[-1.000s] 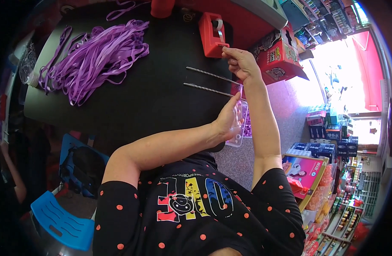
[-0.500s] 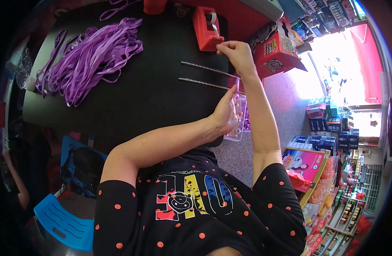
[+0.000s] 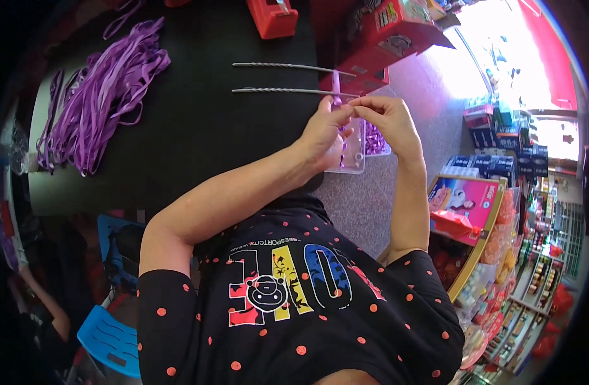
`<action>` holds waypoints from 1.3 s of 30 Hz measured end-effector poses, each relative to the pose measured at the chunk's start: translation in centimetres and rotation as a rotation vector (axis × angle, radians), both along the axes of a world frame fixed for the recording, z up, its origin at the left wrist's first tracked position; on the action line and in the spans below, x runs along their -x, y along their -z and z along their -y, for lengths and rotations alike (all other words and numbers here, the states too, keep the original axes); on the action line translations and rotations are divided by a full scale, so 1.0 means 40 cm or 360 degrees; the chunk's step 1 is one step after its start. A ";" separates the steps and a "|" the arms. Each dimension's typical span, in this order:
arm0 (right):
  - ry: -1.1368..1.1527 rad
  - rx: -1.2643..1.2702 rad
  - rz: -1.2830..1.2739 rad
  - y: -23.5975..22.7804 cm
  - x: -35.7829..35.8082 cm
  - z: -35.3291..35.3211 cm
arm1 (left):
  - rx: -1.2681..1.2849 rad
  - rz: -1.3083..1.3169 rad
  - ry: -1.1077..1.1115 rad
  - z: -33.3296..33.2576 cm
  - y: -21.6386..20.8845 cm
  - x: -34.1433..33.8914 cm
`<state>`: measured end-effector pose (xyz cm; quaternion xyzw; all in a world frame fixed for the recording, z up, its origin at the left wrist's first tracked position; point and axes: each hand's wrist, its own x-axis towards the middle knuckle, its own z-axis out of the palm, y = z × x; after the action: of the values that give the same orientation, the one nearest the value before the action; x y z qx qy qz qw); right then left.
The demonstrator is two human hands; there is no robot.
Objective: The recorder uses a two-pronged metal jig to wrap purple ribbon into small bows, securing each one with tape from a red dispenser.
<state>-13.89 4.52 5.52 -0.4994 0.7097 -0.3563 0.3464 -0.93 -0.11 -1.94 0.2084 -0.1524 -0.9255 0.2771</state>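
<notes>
Upper centre of the frame: left hand (image 3: 323,131) and right hand (image 3: 385,122) meet fingertip to fingertip, both grips pinched on a thin purple ribbon strip (image 3: 337,86) over a clear plastic tray (image 3: 353,160) at the black counter (image 3: 198,122) edge

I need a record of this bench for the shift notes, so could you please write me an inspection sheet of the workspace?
Surface: black tabletop, mostly bare in the middle.
Job's things: short purple strip pinched upright between both hands; clear plastic tray with purple pieces at the table edge, under the hands.
Clutter: pile of purple bands; two twisted metal rods lying side by side; red box; red carton.
Grippers: left hand and right hand meet at the fingertips, closed on the strip.
Cables: nothing seen.
Surroundings: blue stool; shop shelves with coloured packages.
</notes>
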 end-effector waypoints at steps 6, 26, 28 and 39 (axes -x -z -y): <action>-0.0006 -0.0004 -0.0235 -0.009 -0.020 -0.031 | 0.0011 0.0059 0.0043 -0.006 -0.016 -0.010; 0.0409 0.0258 -0.0093 0.045 -0.035 -0.102 | 0.0002 0.0087 0.0077 -0.015 -0.011 -0.001; 0.0449 0.0146 0.0104 0.067 -0.048 -0.109 | -0.0007 0.0090 0.0057 -0.016 -0.012 -0.004; 0.0018 0.0189 0.0092 -0.013 0.030 0.008 | -0.0147 -0.0100 0.0134 -0.018 -0.031 -0.019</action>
<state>-15.09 4.21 6.04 -0.5046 0.6797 -0.4140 0.3346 -0.18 0.62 -0.69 0.1851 -0.1095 -0.9485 0.2326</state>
